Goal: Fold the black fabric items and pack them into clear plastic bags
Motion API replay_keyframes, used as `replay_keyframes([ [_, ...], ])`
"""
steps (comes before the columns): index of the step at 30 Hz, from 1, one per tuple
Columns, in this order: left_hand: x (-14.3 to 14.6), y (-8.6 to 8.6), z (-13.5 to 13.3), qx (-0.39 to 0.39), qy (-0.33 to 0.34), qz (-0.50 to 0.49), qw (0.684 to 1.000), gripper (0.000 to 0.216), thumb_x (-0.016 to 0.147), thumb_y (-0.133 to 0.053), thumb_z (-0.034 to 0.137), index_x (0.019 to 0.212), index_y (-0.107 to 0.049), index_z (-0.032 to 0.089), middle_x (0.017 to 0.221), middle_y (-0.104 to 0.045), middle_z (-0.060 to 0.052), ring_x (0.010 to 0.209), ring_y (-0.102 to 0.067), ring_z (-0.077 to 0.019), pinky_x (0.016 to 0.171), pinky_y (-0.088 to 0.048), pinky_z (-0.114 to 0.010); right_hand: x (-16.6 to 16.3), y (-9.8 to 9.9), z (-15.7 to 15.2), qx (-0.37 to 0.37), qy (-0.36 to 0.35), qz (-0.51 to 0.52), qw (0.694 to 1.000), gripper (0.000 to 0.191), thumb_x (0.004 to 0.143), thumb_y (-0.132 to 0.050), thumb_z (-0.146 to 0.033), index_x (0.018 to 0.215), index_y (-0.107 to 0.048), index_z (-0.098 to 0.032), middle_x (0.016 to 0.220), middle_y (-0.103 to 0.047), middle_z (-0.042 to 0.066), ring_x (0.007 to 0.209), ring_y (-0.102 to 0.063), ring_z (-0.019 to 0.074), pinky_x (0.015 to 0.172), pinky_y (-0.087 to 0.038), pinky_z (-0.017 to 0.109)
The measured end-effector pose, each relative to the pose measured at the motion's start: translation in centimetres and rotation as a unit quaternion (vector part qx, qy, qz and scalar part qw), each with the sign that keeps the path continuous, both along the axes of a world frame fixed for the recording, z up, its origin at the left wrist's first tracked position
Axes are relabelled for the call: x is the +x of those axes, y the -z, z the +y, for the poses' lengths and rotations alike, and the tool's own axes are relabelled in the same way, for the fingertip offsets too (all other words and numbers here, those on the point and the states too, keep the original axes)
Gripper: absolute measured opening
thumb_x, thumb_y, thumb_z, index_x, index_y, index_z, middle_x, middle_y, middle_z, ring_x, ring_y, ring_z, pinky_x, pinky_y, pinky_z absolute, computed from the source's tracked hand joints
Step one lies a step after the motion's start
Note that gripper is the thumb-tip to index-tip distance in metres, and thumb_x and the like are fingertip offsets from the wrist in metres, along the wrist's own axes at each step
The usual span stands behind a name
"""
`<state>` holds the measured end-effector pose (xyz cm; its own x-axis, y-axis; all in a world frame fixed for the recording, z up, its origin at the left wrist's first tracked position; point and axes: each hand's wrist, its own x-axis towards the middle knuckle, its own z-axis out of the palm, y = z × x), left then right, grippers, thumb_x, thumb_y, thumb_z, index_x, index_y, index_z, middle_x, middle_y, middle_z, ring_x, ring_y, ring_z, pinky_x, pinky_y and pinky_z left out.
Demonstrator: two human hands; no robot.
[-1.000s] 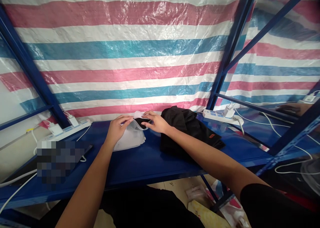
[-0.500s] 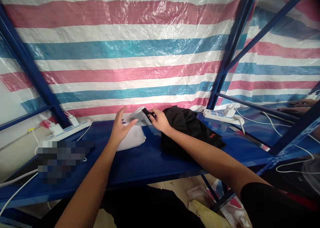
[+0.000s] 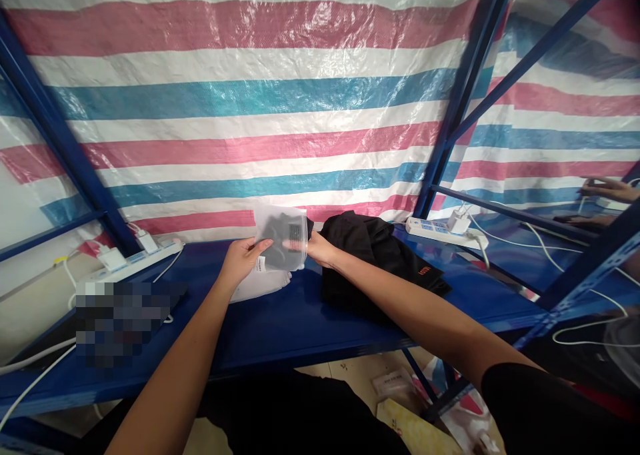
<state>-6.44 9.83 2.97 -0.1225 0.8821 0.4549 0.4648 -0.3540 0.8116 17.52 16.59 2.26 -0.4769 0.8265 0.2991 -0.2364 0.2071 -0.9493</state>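
A frosted, see-through plastic zip bag (image 3: 280,223) is held up above the blue table, its mouth facing right. Dark folded cloth (image 3: 311,228) shows through the bag, and a corner of it sticks out at the mouth. My left hand (image 3: 243,258) pinches the bag's left side, thumb across the front. My right hand (image 3: 321,248) is at the mouth, closed around the cloth; its fingertips show blurred through the plastic. Under the bag lies a stack of similar white bags (image 3: 260,286). A black garment pile (image 3: 365,255) with small orange lettering rests beside my right forearm.
The blue metal table (image 3: 280,335) has upright posts at both sides. Power strips with chargers sit at the left (image 3: 145,258) and right (image 3: 440,232). A pixelated dark object (image 3: 125,322) lies at left. Another person's hand (image 3: 613,190) shows far right. Striped sheeting (image 3: 260,102) hangs behind.
The bag has turned from a tilted, edge-on position to face me, with the dark cloth now largely inside. My right fingers have moved behind the plastic. The other person's hand at right has risen.
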Motion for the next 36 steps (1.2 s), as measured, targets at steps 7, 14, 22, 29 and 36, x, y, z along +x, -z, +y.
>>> replay_keyframes([
  [7, -0.9, -0.1, 0.3, 0.016, -0.055, -0.087, 0.995, 0.051, 0.083, -0.083, 0.068, 0.084, -0.082, 0.017, 0.073, -0.074, -0.001, 0.073, -0.069, -0.0226, 0.06, -0.048, -0.026, 0.9, -0.4, 1.7, -0.112, 0.044, 0.159, 0.98, 0.038, 0.08, -0.094, -0.032, 0.113, -0.079, -0.02, 0.111, -0.085, 0.006, 0.099, -0.081, 0.023, 0.087, -0.07, 0.035],
  [14, -4.4, 0.5, 1.2, -0.024, -0.054, -0.114, 0.992, 0.074, 0.076, -0.091, 0.063, 0.13, -0.074, 0.016, 0.102, -0.085, -0.013, 0.086, -0.081, -0.0306, 0.075, -0.062, -0.038, 2.2, -0.6, 2.8, -0.246, 0.085, 0.225, 0.939, 0.009, 0.097, -0.074, -0.025, 0.102, -0.073, -0.017, 0.09, -0.083, 0.004, 0.073, -0.076, 0.0159, 0.061, -0.065, 0.024],
  [22, -5.2, 1.4, -0.3, -0.133, -0.224, 0.331, 0.907, 0.09, 0.081, -0.08, 0.064, 0.155, -0.059, 0.017, 0.152, -0.063, -0.022, 0.14, -0.059, -0.0475, 0.113, -0.051, -0.055, 1.4, 0.7, 2.9, -0.241, 0.094, 0.165, 0.952, 0.012, 0.094, -0.078, -0.024, 0.103, -0.076, -0.016, 0.092, -0.084, 0.003, 0.072, -0.077, 0.0157, 0.061, -0.064, 0.023],
  [29, -1.0, 2.5, 0.3, -0.042, 0.04, 0.356, 0.933, 0.072, 0.107, -0.042, 0.069, 0.157, -0.061, 0.022, 0.173, -0.048, -0.012, 0.162, -0.038, -0.0355, 0.135, -0.028, -0.049, 1.0, 0.9, 2.4, -0.2, 0.08, 0.114, 0.97, 0.031, 0.093, -0.086, -0.041, 0.115, -0.078, -0.02, 0.108, -0.086, 0.007, 0.09, -0.082, 0.0209, 0.073, -0.069, 0.029],
  [36, 0.2, 1.0, -0.8, -0.071, 0.117, 0.168, 0.976, 0.071, 0.099, -0.065, 0.07, 0.156, -0.062, 0.027, 0.162, -0.062, -0.01, 0.154, -0.052, -0.04, 0.129, -0.039, -0.052, 0.7, 0.7, 0.9, -0.17, -0.068, 0.102, 0.978, 0.031, 0.092, -0.088, -0.028, 0.117, -0.078, -0.015, 0.117, -0.084, 0.011, 0.103, -0.083, 0.0211, 0.096, -0.068, 0.031],
])
